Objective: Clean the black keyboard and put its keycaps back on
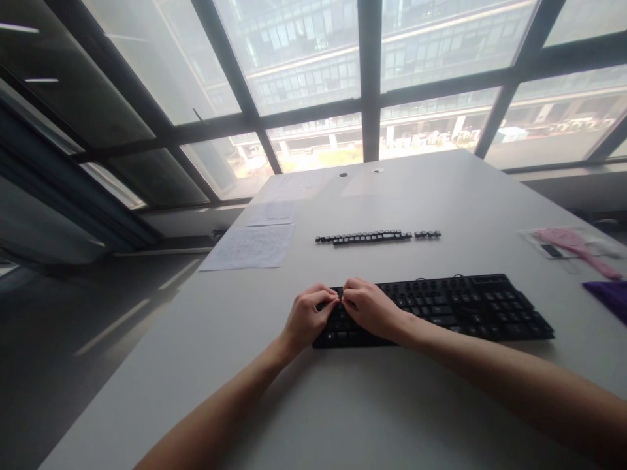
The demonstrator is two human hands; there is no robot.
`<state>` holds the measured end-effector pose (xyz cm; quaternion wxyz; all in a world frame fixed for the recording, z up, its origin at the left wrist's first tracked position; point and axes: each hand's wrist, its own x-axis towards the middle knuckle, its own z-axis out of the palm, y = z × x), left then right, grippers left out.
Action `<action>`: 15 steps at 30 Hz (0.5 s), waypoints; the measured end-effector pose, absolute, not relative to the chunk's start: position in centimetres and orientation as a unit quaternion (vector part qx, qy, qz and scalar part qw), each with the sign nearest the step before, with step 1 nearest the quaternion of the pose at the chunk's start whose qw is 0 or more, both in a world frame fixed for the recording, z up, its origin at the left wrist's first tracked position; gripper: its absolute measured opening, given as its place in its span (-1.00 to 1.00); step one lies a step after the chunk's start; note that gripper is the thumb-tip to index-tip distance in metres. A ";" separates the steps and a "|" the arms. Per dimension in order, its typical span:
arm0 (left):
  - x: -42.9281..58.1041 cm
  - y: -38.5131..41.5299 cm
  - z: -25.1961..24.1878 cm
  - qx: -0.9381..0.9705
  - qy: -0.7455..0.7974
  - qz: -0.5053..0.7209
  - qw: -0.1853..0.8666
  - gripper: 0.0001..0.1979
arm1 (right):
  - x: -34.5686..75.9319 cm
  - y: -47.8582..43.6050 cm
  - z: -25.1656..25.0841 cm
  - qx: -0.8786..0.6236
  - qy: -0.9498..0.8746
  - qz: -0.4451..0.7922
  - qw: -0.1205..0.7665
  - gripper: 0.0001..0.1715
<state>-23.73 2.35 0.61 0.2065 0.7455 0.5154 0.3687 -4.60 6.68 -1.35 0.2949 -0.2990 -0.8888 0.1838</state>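
A black computer keyboard (441, 320) lies on the white table, its left end under my hands. My left hand (313, 310) is closed at the upper left corner, thumb and forefinger pinched together. Right beside it my right hand (365, 303) is closed too, its fingertips bent down at the same keys and almost meeting the left ones. Whatever the fingertips hold is too small or hidden to make out. Beyond the keyboard, loose black keycaps (367, 237) stand in neat rows, with a short separate row of keycaps (427, 234) to their right.
Printed paper sheets (249, 247) lie at the table's left edge. On the right are a pink handled object (571, 240) on clear plastic packaging and a purple cloth-like item (610, 297). Two round holes (343, 175) sit near the far edge, before large windows (304, 72).
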 end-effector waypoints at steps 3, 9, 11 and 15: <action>-23.7 2.4 0.7 0.747 0.521 0.358 0.204 -0.82 | -4.5 6.7 -1.3 -0.298 -0.887 0.190 0.298 -0.70; -23.5 2.2 0.7 0.751 0.523 0.355 0.188 -0.82 | -4.6 6.3 -1.0 -0.306 -0.891 0.174 0.289 -0.72; -23.5 2.1 0.9 0.751 0.521 0.365 0.178 -0.84 | -4.6 5.8 -0.6 -0.321 -0.888 0.163 0.287 -0.73; -24.2 3.8 1.5 0.734 0.528 0.398 0.154 -0.82 | -3.8 5.9 1.2 -0.356 -0.880 0.157 0.271 -0.76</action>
